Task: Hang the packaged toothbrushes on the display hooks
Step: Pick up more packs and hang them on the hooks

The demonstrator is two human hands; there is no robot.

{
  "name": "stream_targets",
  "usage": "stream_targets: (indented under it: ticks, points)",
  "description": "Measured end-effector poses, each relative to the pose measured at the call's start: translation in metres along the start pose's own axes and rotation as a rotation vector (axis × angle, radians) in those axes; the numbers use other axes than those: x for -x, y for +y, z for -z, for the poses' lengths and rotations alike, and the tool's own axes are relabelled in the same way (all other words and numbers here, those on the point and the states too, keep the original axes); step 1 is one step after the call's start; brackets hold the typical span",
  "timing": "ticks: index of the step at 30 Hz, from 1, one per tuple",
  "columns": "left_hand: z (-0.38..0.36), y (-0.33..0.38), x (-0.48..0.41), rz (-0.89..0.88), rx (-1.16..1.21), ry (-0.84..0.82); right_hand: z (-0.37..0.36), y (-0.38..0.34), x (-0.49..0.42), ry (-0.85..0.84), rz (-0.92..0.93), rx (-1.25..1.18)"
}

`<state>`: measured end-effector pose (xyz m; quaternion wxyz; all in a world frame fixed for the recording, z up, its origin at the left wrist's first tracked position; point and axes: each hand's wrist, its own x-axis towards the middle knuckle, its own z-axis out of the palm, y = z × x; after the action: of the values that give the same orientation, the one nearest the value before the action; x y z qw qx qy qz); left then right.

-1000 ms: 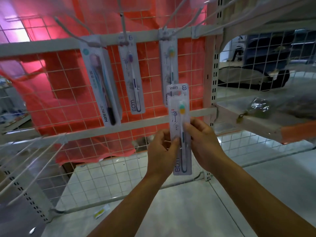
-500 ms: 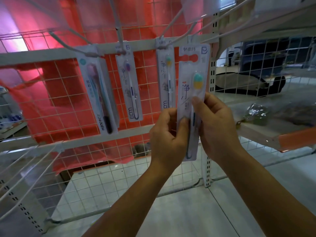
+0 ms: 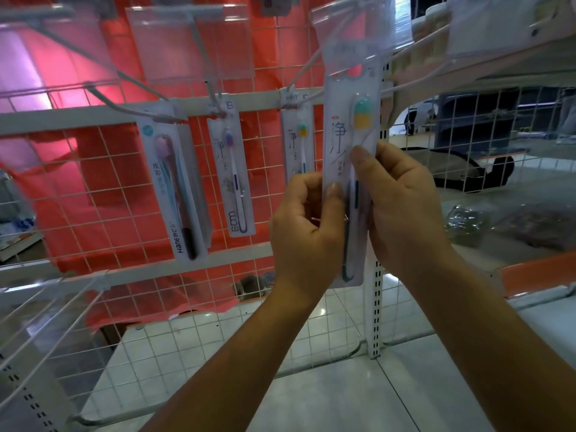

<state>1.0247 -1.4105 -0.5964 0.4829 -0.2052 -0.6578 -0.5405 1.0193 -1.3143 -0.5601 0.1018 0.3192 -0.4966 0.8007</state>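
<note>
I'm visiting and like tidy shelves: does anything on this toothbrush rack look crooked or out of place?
Only mildly: the leftmost hanging pack slants, bottom swung right, more than the purple-brush pack beside it. The wide lens may exaggerate this. Nothing looks damaged.

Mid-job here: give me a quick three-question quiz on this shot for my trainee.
1. True or false: the left hand and right hand both hold one pack.
2. How many hanging packs are there besides it? A two, B three, C five.
3. Fill in: the held pack's brush head is green and ____.
Key: 1 true; 2 B; 3 yellow.
</note>
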Motion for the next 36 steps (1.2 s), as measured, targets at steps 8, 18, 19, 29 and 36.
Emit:
stream_targets:
  ticks: [8, 18, 19, 29, 36]
  points:
    - [0.000, -0.006, -0.011, 0.044, -0.049, -0.021, 0.006, 0.005, -0.016, 0.012, -0.044, 0.084]
    - [0.002, -0.029, -0.021, 0.167, -0.144, 0.000, 0.009, 0.031, -0.042, 0.035, -0.090, 0.184]
    - [0.002, -0.031, -0.024, 0.182, -0.149, -0.003, 0.009, 0.034, -0.046, 0.034, -0.083, 0.203]
    - [0.005, -0.082, -0.069, 0.312, -0.330, 0.000, 0.019, 0.071, -0.072, 0.115, -0.083, 0.570]
    - [0.005, -0.119, -0.098, 0.396, -0.524, 0.002, 0.031, 0.100, -0.069, -0.036, -0.209, 0.642]
